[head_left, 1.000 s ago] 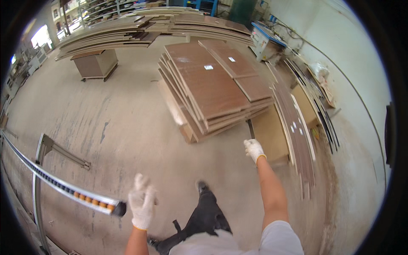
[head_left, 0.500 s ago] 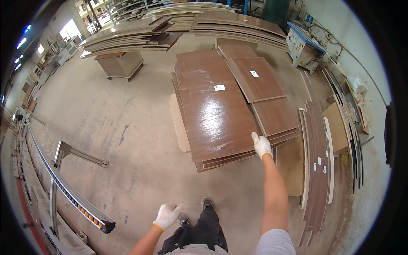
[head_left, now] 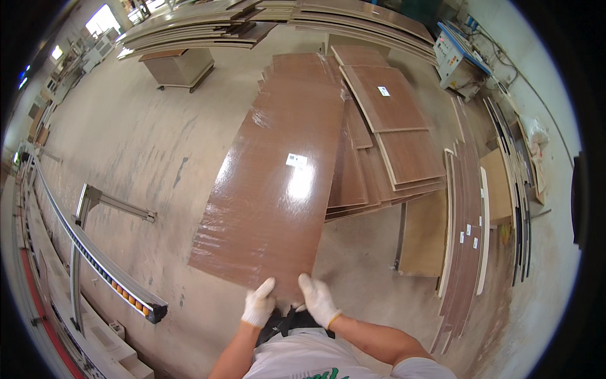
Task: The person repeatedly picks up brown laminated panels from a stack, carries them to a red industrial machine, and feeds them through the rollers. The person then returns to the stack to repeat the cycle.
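A large brown glossy panel [head_left: 265,183] with a white label lies slantwise in front of me, its near edge at my waist. My left hand [head_left: 259,303], in a white glove, grips that near edge with the thumb on top. Close beside it, my right hand [head_left: 317,301], gloved too, clasps the same edge near the right corner. The fingers of both hands are hidden under the panel. Its far end rests over a stack of brown panels [head_left: 348,180], which shows along its right side. Shorter labelled panels [head_left: 385,101] lie on the stack's right part.
At left stands a metal conveyor rail [head_left: 95,256] with orange rollers. More panel stacks [head_left: 189,28] and a wheeled cabinet-like base [head_left: 178,66] are at the back. Narrow brown strips [head_left: 464,252] lie at right, near a white-and-blue machine [head_left: 457,60] by the wall.
The labelled panel has been pulled off the stack toward me and turned. My right hand moved left and nearer with it; my left hand, free before, now grips the edge.
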Demonstrator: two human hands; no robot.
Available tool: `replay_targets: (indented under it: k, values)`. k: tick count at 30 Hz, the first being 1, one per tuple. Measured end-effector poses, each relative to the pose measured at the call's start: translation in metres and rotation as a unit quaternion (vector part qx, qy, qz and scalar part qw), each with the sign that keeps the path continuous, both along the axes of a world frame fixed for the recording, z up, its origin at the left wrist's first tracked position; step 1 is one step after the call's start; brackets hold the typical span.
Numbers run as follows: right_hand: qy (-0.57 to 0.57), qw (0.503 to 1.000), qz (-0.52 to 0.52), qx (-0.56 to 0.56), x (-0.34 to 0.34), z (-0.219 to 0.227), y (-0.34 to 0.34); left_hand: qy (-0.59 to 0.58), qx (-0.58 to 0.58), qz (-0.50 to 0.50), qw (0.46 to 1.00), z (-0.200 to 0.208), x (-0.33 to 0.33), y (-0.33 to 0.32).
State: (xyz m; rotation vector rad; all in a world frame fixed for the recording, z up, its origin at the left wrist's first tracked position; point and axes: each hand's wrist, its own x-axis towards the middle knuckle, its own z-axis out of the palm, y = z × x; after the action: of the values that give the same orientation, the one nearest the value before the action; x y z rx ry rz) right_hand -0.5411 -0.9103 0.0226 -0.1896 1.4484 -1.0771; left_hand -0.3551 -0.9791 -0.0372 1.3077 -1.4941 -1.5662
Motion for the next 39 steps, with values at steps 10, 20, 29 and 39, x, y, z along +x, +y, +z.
replay_targets:
  k: [10, 20, 29, 39]
  values:
    - [0.757, 0.517, 0.336, -0.217, -0.192, 0.044, -0.24, 0.221, 0.194, 0.295, 0.909, 0.112, 0.152, 0.054]
    - [0.622, 0.709, 0.331, 0.027, -0.347, -0.044, -0.455, -0.098, 0.2, 0.494, 0.841, 0.213, 0.158, 0.031]
    - [0.209, 0.911, 0.314, -0.165, -0.26, -0.02, -0.386, -0.154, -0.173, 0.453, 0.861, 0.283, 0.27, 0.037]
    - [0.392, 0.867, 0.262, -0.162, -0.016, 0.049, -0.19, 0.446, -0.316, 0.624, 0.558, 0.282, 0.427, 0.201]
